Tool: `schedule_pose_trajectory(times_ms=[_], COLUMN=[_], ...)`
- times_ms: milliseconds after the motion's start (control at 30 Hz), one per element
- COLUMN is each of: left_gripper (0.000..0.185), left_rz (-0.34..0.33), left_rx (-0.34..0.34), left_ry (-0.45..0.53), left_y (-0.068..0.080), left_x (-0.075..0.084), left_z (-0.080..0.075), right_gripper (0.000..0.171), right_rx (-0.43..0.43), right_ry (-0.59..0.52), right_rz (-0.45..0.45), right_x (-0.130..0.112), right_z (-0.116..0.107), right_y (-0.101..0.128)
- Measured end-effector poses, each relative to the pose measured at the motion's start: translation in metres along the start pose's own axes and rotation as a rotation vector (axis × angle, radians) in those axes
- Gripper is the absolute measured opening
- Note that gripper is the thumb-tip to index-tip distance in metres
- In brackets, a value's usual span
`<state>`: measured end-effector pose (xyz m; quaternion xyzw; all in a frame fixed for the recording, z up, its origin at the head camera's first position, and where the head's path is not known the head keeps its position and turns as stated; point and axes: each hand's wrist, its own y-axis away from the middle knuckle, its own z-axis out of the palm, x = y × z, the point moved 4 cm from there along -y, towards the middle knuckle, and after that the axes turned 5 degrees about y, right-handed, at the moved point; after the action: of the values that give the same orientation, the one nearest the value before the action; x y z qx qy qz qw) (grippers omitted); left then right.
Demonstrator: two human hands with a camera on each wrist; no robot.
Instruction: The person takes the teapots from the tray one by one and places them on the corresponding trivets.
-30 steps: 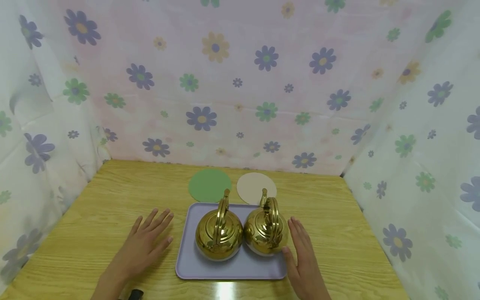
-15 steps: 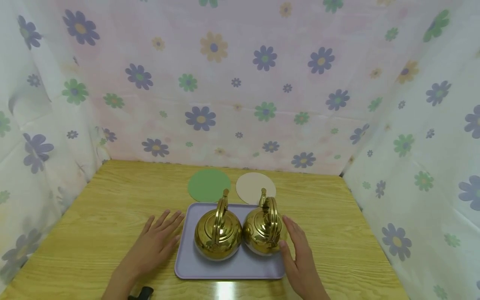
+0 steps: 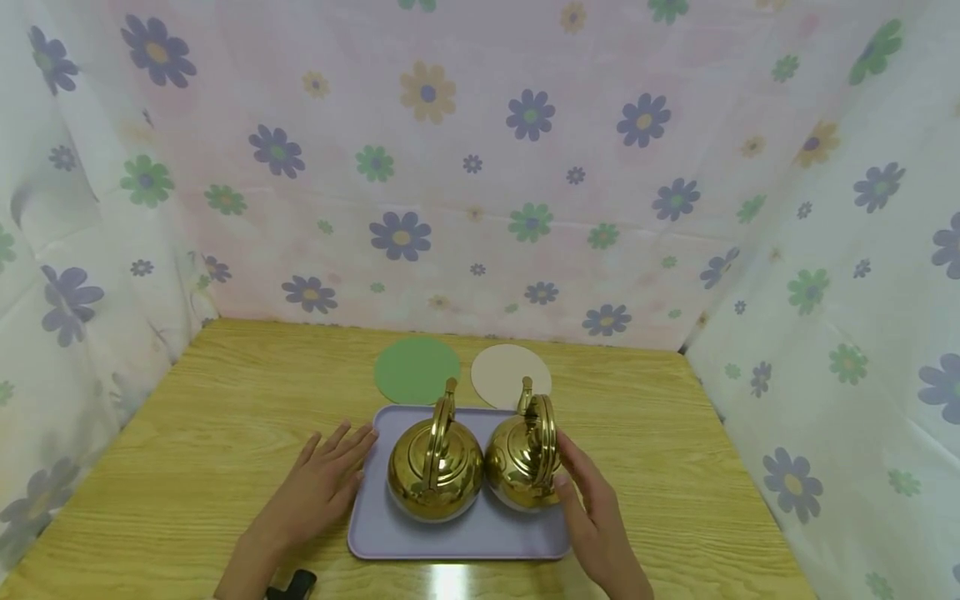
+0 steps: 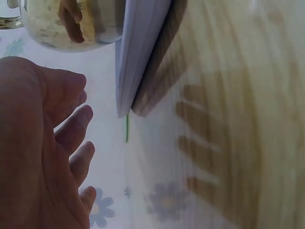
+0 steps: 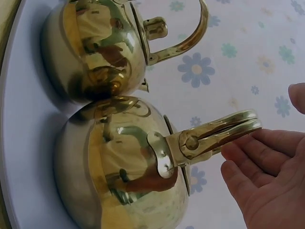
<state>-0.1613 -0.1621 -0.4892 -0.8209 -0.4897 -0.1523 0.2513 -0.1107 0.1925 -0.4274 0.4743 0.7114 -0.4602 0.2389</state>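
Note:
Two shiny gold kettles stand side by side on a lavender tray (image 3: 450, 542), handles upright and spouts toward the back. My right hand (image 3: 596, 517) is at the right side of the right kettle (image 3: 513, 467). In the right wrist view its fingertips reach the kettle's handle (image 5: 224, 129), touching or just behind it; the thumb stands apart. Left of the tray is my left hand (image 3: 318, 492), its fingers spread and slightly bent, holding nothing. Those fingertips are by the tray's left rim; whether they touch it I cannot tell. The left kettle (image 3: 435, 475) has no hand on it.
Behind the tray lie a green round mat (image 3: 417, 371) and a beige round mat (image 3: 510, 373) on the wooden table (image 3: 225, 417). Flower-patterned curtains (image 3: 480, 192) enclose the table at the back and sides.
My left hand has moved right, toward the tray. My right hand has moved left from beside the right kettle to its handle. The kettles and tray stay in place.

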Motion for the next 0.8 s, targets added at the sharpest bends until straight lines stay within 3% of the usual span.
schedule_pose_trajectory(times_ms=[167, 367, 633, 800], left_gripper=[0.048, 0.047, 0.05, 0.05], left_rz=[-0.002, -0.016, -0.05, -0.048], left_rx=[-0.009, -0.026, -0.039, -0.038], left_ry=[0.029, 0.075, 0.081, 0.085], left_y=[0.001, 0.003, 0.003, 0.003], left_x=[0.0, -0.003, -0.006, -0.007], left_z=[0.005, 0.01, 0.015, 0.017], right_gripper=[0.044, 0.04, 0.042, 0.041], right_rx=[-0.004, 0.005, 0.004, 0.015], right_ry=[-0.147, -0.23, -0.383, -0.413], right_rz=[0.068, 0.104, 0.292, 0.342], right_x=[0.002, -0.001, 0.0, 0.003], right_z=[0.001, 0.001, 0.001, 0.001], right_y=[-0.004, -0.01, -0.018, -0.024])
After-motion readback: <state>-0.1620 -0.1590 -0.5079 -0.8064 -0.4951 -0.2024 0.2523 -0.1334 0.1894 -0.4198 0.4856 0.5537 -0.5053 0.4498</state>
